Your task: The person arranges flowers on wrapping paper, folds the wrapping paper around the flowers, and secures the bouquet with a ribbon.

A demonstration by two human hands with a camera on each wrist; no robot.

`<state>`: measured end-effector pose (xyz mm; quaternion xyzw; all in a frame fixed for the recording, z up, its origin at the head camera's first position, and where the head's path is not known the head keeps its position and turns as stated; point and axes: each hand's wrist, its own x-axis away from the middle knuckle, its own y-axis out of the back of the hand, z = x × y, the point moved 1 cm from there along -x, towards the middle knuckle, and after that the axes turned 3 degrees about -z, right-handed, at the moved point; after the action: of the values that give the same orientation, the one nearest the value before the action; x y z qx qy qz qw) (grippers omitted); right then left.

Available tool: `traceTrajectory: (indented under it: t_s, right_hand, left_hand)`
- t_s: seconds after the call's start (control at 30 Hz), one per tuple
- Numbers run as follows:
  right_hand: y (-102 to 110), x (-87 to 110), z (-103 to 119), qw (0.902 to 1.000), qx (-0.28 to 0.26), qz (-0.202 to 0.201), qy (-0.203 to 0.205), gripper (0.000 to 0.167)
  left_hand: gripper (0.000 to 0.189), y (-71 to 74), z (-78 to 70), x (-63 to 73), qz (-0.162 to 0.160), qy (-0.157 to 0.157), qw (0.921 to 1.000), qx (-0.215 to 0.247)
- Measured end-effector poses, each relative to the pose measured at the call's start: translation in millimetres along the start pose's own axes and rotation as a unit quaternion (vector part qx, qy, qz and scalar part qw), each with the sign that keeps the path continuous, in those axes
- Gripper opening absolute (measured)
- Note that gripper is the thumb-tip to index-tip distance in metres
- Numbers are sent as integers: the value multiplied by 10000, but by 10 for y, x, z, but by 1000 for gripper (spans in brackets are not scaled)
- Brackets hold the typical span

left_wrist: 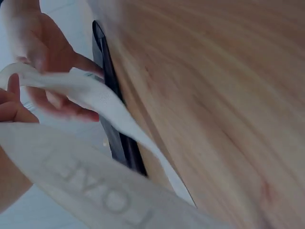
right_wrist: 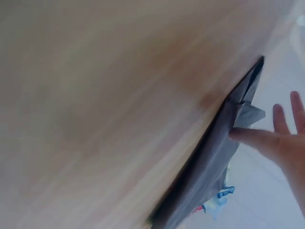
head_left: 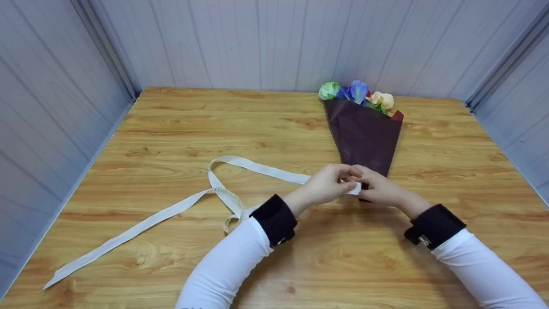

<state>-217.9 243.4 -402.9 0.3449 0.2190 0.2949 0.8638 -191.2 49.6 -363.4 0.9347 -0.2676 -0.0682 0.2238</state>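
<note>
A bouquet [head_left: 364, 137] in dark maroon wrapping paper lies on the table, flowers pointing to the back wall. My left hand [head_left: 324, 184] holds a white ribbon [head_left: 266, 169] beside the bouquet's narrow end. In the left wrist view the ribbon [left_wrist: 102, 98] passes over the left fingers [left_wrist: 14, 102], with another stretch bearing printed letters in front. My right hand [head_left: 384, 189] is at the narrow end, close to the left fingertips. In the right wrist view, one digit of the right hand [right_wrist: 286, 143] touches the wrapping [right_wrist: 214, 143] while the other fingers are spread. The bouquet's lowest part is hidden by the hands.
The ribbon's long tail [head_left: 141, 227] stretches across the left side of the wooden table [head_left: 240, 124], with loops near the left forearm. Pale panelled walls [head_left: 223, 43] enclose the table at the back and both sides. Black bands [head_left: 437, 227] circle both wrists.
</note>
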Motion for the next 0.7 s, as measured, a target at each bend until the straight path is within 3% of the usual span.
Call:
traceTrajectory:
  t_s: [0.1, 0.2, 0.33, 0.43, 0.53, 0.7]
  right_hand:
    - [31, 4, -4, 9982, -199, -178, -546, 16]
    - [87, 30, -28, 9902, -641, -476, -1143, 18]
    - [171, 80, -88, 9726, -1227, -796, -1807, 20]
    - [232, 140, -146, 9641, -1383, -897, -2082, 18]
    - [287, 208, -203, 9598, -1354, -868, -2300, 19]
    - [361, 311, -312, 9505, -1563, -592, -2619, 20]
  left_hand:
    - [29, 105, 10, 67, -1, 162, 9989, -451]
    - [30, 327, 76, 180, -121, 342, 9947, -963]
    - [27, 731, 235, 403, -250, 578, 9939, -901]
    - [27, 1033, 355, 595, -441, 740, 9930, -810]
    - [26, 1292, 467, 775, -666, 890, 9888, -1001]
    - [23, 1586, 666, 990, -760, 1006, 9837, -1285]
